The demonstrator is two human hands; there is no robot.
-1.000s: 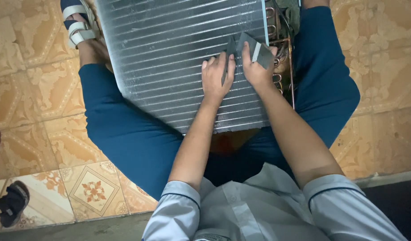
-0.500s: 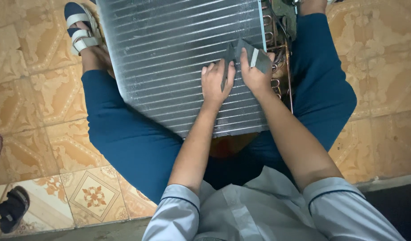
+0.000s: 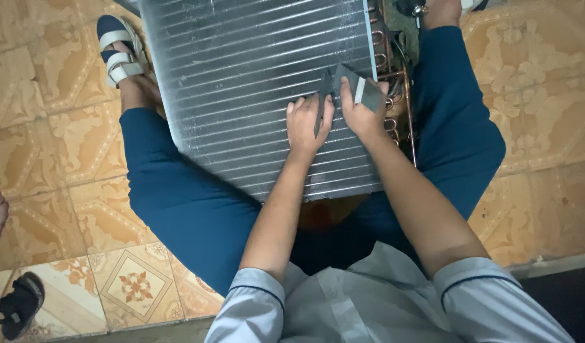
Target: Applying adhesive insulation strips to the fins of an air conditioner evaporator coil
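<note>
The person's left hand [image 3: 309,124] lies palm-down with its fingers curled together, pinching the near edge of a dark grey, folded rectangular tool with a pale stripe [image 3: 346,90]; the right hand [image 3: 362,114] grips the same tool from the other side, fingers closed over its top; both hands press it against the ribbed face of a large silver finned metal coil panel [image 3: 254,82] (the kind with thin parallel aluminium fins), near the panel's right edge; the panel rests tilted across the person's lap, over dark blue trousers [image 3: 178,203]; just beside the hands, along the panel's right side, runs a row of bent copper tube loops [image 3: 394,95]; further out, a foot in a blue and white strapped sandal [image 3: 118,47] sits by the panel's left edge on a floor of patterned beige tiles [image 3: 45,152]; a black sandal [image 3: 16,305] lies well apart at the lower left.
</note>
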